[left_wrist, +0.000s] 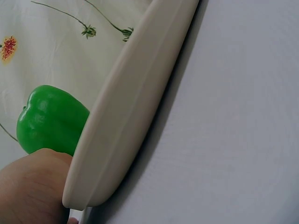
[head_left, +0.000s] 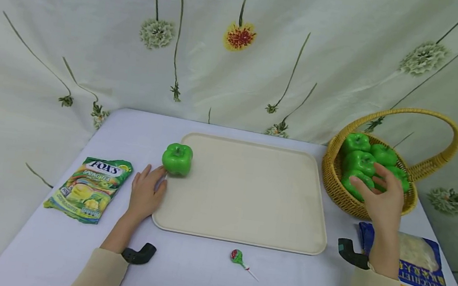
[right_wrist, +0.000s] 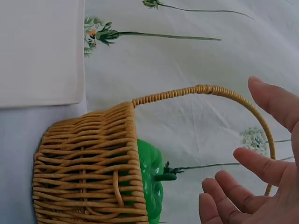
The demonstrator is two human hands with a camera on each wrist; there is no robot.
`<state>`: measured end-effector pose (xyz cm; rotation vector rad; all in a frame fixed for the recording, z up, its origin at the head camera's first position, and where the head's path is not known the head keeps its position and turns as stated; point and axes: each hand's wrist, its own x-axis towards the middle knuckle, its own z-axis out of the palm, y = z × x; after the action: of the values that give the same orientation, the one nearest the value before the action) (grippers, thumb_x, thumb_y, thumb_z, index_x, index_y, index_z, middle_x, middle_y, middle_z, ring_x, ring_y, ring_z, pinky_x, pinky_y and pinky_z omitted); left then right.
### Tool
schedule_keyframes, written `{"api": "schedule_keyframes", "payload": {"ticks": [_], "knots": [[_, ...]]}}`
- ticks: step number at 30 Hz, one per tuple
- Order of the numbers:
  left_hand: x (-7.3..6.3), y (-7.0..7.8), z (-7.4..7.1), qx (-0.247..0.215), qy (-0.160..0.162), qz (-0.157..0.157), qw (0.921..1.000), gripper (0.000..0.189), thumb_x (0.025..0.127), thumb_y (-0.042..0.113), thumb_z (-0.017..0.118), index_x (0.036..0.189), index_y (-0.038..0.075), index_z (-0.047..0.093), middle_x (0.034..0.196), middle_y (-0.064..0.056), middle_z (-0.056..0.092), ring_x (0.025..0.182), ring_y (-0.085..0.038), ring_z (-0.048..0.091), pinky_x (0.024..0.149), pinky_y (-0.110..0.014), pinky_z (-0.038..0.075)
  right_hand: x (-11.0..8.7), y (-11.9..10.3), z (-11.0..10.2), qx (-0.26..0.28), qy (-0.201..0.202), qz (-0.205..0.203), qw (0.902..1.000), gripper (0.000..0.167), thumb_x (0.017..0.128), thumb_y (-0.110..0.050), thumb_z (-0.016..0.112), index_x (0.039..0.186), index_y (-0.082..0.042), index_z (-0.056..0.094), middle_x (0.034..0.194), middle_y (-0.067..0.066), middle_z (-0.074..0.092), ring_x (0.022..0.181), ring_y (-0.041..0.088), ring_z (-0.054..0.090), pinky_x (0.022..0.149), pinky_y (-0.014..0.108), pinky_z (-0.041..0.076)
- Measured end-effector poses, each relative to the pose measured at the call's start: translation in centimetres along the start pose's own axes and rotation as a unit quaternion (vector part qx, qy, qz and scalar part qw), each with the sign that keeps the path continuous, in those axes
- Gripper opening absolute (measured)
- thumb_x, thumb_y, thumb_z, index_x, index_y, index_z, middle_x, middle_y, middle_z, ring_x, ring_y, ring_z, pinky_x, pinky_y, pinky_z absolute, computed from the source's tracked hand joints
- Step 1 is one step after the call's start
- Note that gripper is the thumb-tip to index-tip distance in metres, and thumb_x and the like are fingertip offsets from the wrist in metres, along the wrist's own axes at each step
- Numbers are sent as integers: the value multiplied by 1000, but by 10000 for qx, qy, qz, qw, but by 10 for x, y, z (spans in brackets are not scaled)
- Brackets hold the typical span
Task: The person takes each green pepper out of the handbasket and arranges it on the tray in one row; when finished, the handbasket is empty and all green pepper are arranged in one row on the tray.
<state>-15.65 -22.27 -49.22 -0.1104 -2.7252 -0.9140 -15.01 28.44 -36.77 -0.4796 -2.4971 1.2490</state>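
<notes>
My right hand (head_left: 386, 200) hovers over the wicker basket (head_left: 343, 202), thumb and fingers spread apart. Several green bell peppers (head_left: 359, 162) fill that basket; in the right wrist view one pepper (right_wrist: 150, 179) shows above the rim, and the hand (right_wrist: 261, 186) stands clear of it with nothing held. On the left, my left hand (head_left: 146, 193) rests at the left edge of the cream tray (head_left: 244, 192). Its fingertips are close to a single green bell pepper (head_left: 177, 159) on the tray's upper left corner; whether they touch it I cannot tell.
A green candy bag (head_left: 92, 188) lies left of the left hand. A lollipop (head_left: 237, 256) lies in front of the tray. Under the right forearm is a blue and yellow pasta bag (head_left: 427, 272). The basket's tall handle (head_left: 442, 121) arches up at the back right.
</notes>
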Motion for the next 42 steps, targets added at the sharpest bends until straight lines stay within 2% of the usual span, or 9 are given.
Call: {"api": "schedule_keyframes", "payload": {"ticks": [4,6,16,24,31,36,42], "knots": [[0,-1,0,-16,6,-6,10000,41,97,8,48,137,-2,52,145,-23,48,144,-50,21,116,-66,5,3,2,-5,79,-37,369,9993,74,90,-38,67,153,-17,34,155,10,31,138,31,38,107,44,41],[0,-1,0,-24,14,-13,10000,41,97,8,48,136,-2,52,145,-23,48,144,-50,22,116,-66,4,3,3,-7,152,-50,454,9988,76,90,-38,67,153,-17,32,157,10,28,139,31,36,110,47,38],[-1,1,-1,-11,-14,-29,10000,41,97,7,48,136,-2,52,145,-23,48,144,-50,21,115,-68,5,8,13,-7,237,-132,601,9978,80,91,-38,66,156,-19,24,160,9,23,143,33,32,112,50,37],[-1,1,-1,-39,1,-2,10000,40,97,7,48,136,-3,52,145,-24,48,144,-50,21,115,-68,5,11,23,-4,388,-368,772,9956,82,91,-40,65,157,-21,21,161,11,24,144,35,31,108,55,38],[-1,0,0,-14,-22,-21,10000,41,97,7,48,137,-3,51,145,-24,47,144,-50,21,115,-68,5,14,32,-2,425,-428,855,9945,81,91,-41,65,156,-20,23,160,14,25,144,35,31,108,52,39],[-1,1,-1,-16,-18,-21,10000,41,97,7,48,136,-3,51,145,-24,48,144,-50,21,115,-68,5,15,33,-1,393,-516,829,9944,81,91,-41,65,156,-18,23,160,15,25,143,36,31,107,52,39],[0,2,-1,-18,-1,-19,10000,41,96,8,49,136,-3,52,144,-24,49,143,-50,22,115,-68,5,14,35,-1,310,-680,613,9953,82,92,-37,65,157,-13,21,159,20,24,141,41,31,105,53,39]]}}
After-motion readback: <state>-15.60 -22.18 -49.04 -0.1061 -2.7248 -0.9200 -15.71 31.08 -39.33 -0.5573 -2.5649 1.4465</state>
